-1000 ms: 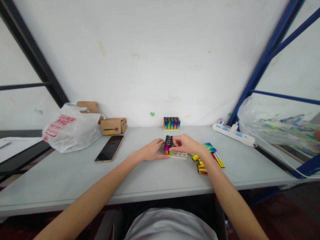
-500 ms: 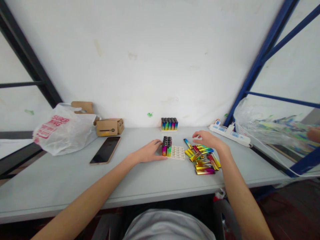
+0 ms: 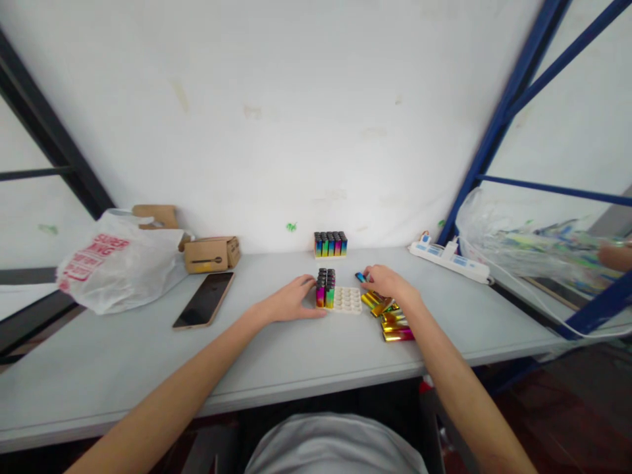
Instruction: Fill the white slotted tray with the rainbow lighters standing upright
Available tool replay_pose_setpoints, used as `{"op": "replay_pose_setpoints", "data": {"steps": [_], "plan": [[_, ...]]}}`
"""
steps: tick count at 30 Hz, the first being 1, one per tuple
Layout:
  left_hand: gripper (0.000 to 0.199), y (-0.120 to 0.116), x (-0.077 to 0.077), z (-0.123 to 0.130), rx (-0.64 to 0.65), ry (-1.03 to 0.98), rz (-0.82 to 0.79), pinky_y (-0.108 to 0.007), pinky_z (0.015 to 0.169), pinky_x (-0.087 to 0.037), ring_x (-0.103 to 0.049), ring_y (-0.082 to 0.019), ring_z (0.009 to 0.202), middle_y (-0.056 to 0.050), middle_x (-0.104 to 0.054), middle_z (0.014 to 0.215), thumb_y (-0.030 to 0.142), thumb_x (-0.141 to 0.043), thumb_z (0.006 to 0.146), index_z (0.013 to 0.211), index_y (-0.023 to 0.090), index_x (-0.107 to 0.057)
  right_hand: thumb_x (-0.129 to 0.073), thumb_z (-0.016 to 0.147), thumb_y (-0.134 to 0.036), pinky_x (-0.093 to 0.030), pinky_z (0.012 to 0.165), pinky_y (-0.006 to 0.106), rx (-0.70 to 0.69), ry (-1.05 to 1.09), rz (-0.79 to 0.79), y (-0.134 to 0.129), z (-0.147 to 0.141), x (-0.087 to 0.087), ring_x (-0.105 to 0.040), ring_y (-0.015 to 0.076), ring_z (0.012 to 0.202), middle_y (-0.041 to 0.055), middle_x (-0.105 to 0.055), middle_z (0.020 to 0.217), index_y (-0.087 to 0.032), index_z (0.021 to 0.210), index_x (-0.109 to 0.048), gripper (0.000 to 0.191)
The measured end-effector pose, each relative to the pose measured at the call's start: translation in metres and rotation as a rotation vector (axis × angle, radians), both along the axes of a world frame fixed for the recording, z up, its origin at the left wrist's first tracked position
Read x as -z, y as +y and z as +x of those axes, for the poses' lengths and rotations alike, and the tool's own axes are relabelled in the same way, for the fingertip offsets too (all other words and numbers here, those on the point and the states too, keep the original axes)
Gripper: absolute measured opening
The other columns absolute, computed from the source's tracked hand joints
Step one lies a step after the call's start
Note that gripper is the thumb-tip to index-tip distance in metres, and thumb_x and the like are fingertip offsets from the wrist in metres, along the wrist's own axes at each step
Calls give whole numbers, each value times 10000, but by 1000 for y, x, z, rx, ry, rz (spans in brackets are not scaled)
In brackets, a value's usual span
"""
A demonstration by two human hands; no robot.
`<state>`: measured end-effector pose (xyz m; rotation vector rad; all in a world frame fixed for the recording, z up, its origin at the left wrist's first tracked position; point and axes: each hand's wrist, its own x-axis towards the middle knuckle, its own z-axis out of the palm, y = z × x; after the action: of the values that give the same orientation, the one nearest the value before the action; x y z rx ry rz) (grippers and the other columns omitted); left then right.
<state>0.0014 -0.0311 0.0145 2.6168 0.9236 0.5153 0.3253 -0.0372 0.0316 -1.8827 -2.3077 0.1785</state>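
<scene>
A white tray (image 3: 349, 301) with round sockets lies on the table, its left part filled with upright lighters (image 3: 324, 293) with black tops and rainbow-coloured bodies. My left hand (image 3: 292, 301) grips the tray's left end, thumb along the near side and fingers behind. To the right of the tray is a loose pile of shiny lighters (image 3: 390, 320) in gold, red and purple. My right hand (image 3: 388, 283) reaches over the pile's far side, its fingers closed on the end of a blue lighter (image 3: 361, 277). The hand and forearm hide part of the pile.
A second tray full of upright lighters (image 3: 330, 245) stands by the wall. At the left are a phone (image 3: 205, 299), a cardboard box (image 3: 211, 255) and a white plastic bag (image 3: 121, 263). A power strip (image 3: 450, 260) lies back right; another person's hand (image 3: 615, 255) shows at far right.
My right hand has come left and down from above the pile onto the blue lighter and closed on it. My left hand keeps its place at the tray. The view has shifted slightly.
</scene>
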Motion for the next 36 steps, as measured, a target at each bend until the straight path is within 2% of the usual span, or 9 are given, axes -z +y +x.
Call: {"op": "replay_pose_setpoints", "data": {"steps": [5, 10, 13, 17, 21, 25, 28, 32, 36], "plan": [[877, 0, 11, 11, -82, -68, 15, -532, 1207, -452, -595, -405, 1332, -184, -608, 1427, 773, -784, 786, 1404, 179, -604, -680, 942, -101, -492, 985, 333, -16, 21, 28, 2, -2, 7, -710, 291, 1152, 233, -735, 1271, -96, 1286, -723, 347], [892, 2, 14, 16, -88, -117, -24, -529, 1231, -434, -578, -400, 1358, -192, -595, 1430, 747, -838, 745, 1384, 163, -625, -667, 949, -117, -483, 1052, 347, -115, 152, 122, 1, -4, 0, -681, 257, 1129, 187, -731, 1237, -115, 1303, -707, 356], [873, 2, 12, 13, -68, -145, -51, -524, 1229, -439, -586, -401, 1351, -183, -606, 1423, 731, -857, 735, 1370, 168, -647, -673, 937, -169, -522, 978, 353, -174, 291, 176, -2, -8, -9, -682, 236, 1018, 141, -736, 1142, -134, 1201, -715, 270], [872, 1, 9, 9, -35, -173, -75, -518, 1218, -453, -601, -393, 1341, -163, -619, 1426, 675, -890, 731, 1407, 187, -636, -595, 959, -253, -533, 729, 293, -206, 606, 109, -9, -18, -20, -665, 168, 770, 73, -744, 1048, -180, 1242, -608, 293], [898, -1, 4, 8, 0, -173, -92, -523, 1213, -457, -607, -387, 1346, -158, -630, 1440, 632, -911, 725, 1447, 191, -609, -566, 970, -339, -480, 690, 277, -211, 721, 73, -18, -28, -27, -601, 155, 676, -17, -699, 827, -219, 1247, -542, 303], [912, -1, 0, 8, 19, -165, -83, -535, 1220, -449, -604, -393, 1364, -179, -638, 1462, 624, -915, 727, 1452, 165, -606, -500, 1020, -539, -440, 730, 289, -174, 643, 262, -20, -32, -33, -592, 184, 759, 10, -674, 811, -217, 989, -617, 345], [979, 3, 1, 4, 37, -147, -75, -553, 1252, -408, -566, -406, 1425, -175, -608, 1531, 637, -947, 670, 1468, 185, -604, -431, 1027, -617, -375, 666, 280, -135, 598, 348, -19, -32, -34, -508, 167, 690, -4, -563, 674, -219, 733, -527, 504], [1058, 8, 2, -3, 37, -85, -102, -568, 1285, -358, -488, -426, 1506, -191, -546, 1604, 667, -969, 603, 1474, 182, -613, -520, 937, -527, -249, 594, 282, -77, 520, 452, -19, -33, -34, -331, 124, 622, -32, -333, 609, -226, 618, -385, 459], [1023, 9, 2, -6, 50, -92, -106, -557, 1293, -351, -491, -414, 1506, -182, -546, 1604, 671, -969, 604, 1448, 193, -643, -535, 846, -391, -216, 589, 289, -77, 475, 484, -20, -33, -34, -290, 118, 617, -33, -281, 607, -229, 591, -370, 345]]}}
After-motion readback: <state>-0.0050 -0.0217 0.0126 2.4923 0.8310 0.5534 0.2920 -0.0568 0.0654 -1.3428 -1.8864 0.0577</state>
